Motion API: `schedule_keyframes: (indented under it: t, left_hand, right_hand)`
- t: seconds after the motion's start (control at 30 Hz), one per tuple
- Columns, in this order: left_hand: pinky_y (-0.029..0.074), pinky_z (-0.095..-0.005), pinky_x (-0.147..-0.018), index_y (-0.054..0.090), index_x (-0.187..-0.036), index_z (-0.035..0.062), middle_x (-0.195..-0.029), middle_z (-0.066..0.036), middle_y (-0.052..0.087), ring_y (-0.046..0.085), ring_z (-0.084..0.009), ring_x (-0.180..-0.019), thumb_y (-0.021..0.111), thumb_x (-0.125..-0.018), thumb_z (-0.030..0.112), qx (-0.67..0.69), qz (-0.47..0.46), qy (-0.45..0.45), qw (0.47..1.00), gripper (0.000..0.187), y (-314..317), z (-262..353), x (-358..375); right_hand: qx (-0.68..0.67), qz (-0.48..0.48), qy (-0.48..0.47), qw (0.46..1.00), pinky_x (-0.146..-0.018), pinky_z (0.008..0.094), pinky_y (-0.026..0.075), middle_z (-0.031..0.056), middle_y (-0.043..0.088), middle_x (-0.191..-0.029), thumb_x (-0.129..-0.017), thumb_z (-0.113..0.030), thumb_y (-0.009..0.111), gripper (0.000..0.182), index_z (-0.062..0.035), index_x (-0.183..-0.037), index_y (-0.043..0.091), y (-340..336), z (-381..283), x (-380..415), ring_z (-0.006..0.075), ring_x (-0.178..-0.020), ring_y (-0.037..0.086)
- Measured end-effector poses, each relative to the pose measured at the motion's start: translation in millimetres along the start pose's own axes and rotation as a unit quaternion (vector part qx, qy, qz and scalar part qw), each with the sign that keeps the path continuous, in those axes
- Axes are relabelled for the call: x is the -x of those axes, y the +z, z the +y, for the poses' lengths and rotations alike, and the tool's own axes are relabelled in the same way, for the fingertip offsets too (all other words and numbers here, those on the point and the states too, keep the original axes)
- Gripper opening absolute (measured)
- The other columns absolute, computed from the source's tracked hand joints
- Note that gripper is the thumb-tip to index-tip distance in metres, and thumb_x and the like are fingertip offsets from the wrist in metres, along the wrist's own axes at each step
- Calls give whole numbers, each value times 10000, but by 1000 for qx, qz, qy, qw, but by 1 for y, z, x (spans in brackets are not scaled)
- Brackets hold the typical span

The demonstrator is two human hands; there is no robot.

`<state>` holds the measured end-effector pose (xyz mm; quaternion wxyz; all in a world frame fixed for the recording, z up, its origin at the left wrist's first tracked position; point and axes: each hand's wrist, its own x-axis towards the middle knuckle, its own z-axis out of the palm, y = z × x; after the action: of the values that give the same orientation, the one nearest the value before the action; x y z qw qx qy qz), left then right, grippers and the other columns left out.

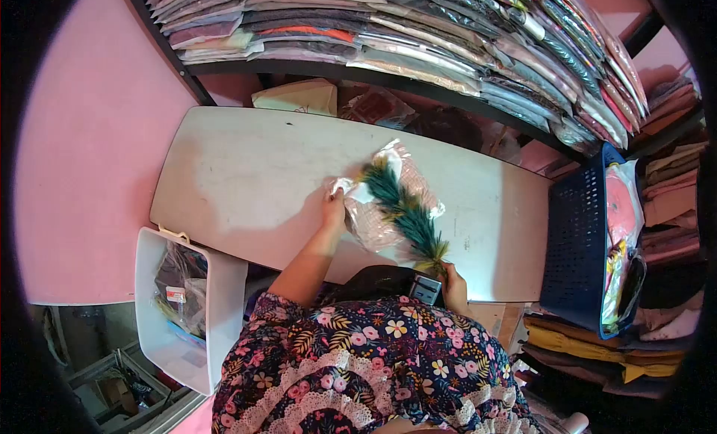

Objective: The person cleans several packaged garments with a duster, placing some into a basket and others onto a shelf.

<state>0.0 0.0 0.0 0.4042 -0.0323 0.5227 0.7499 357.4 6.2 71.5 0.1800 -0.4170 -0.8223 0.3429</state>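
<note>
A pink checked item in clear plastic packaging (pixel 367 223) lies slanted on the white table (pixel 246 165). Its left corner is pinched in my left hand (pixel 333 208). Across the package rests a green and yellow fluffy duster (pixel 407 206), its bristly head running from upper left to lower right. My right hand (pixel 454 286), near the table's front edge, is closed around the duster's lower end; the handle itself is mostly hidden.
Shelves of plastic-wrapped folded garments (pixel 418 38) stretch along the back. A blue perforated basket (pixel 575 240) with packets stands at the right. A white bin (pixel 175 352) holding plastic bags is at the front left. Folded cloths (pixel 590 344) are stacked at lower right.
</note>
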Motion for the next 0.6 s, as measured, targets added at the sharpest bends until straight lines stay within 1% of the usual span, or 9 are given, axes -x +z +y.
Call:
schedule_keyframes:
  t: [0.07,0.1,0.17,0.2,0.3,0.37,0.47,0.57,0.6]
  left_hand:
    - [452,-272,-717,553,-1131,4,-974,-68,610,550,-125,-815,551,-896,99,-125,43,63,989,253,-15,3,10]
    - [452,-272,-717,553,-1131,4,-974,-68,610,550,-125,-815,551,-896,99,-135,48,59,988,253,-25,5,10]
    - [435,-259,-711,593,-1051,4,-912,-45,607,546,-113,-799,577,-885,118,-200,24,111,973,202,-45,12,7]
    - [531,-308,-672,586,-1066,32,-928,-57,601,601,-158,-810,562,-897,136,-177,-6,130,976,200,-63,11,-6]
    - [539,-312,-683,591,-1054,36,-940,-61,608,609,-158,-808,582,-883,150,-299,3,44,953,206,-54,49,10]
    - [530,-279,-613,605,-1027,38,-860,-42,602,588,-123,-703,620,-855,164,-291,10,59,955,214,-57,55,12]
    - [521,-247,-613,600,-1015,33,-857,-46,609,609,-135,-693,616,-858,175,-283,23,1,959,212,-55,74,28]
    - [515,-228,-599,602,-990,33,-849,-50,615,617,-134,-666,597,-870,157,-248,16,2,969,173,-68,77,27]
    - [510,-226,-591,601,-983,35,-839,-50,617,617,-127,-662,584,-875,137,-253,28,30,967,149,-78,73,20]
  right_hand:
    - [57,3,164,985,-699,339,494,206,646,-942,-873,-50,543,292,-38,-1160,493,1,-13,-4,314,-841,649]
    - [49,-4,170,984,-699,339,494,206,646,-942,-873,-50,543,292,-38,-1160,493,5,-12,-4,314,-841,649]
    - [-70,101,98,988,-676,407,497,222,628,-884,-859,-78,551,299,-55,-1154,511,12,-8,-8,374,-780,631]
    - [-72,73,68,992,-659,418,495,218,630,-888,-857,-83,546,305,-58,-1159,511,14,-16,-7,400,-762,620]
    - [40,-52,-33,997,-659,419,497,221,634,-908,-855,-81,539,308,-54,-1161,511,4,-16,-6,405,-779,624]
    - [43,-49,3,998,-668,422,497,220,633,-927,-853,-71,528,306,-53,-1158,512,13,-9,-7,408,-797,623]
    - [-35,89,89,991,-697,408,501,219,625,-940,-853,-74,529,301,-63,-1154,517,19,-6,-17,390,-839,631]
    - [-29,-21,22,999,-705,413,500,225,623,-940,-851,-75,534,298,-59,-1148,517,14,-22,-21,398,-844,624]
    - [-18,-44,-80,996,-691,425,500,219,623,-945,-842,-80,553,301,-59,-1140,518,16,-22,-21,408,-813,615]
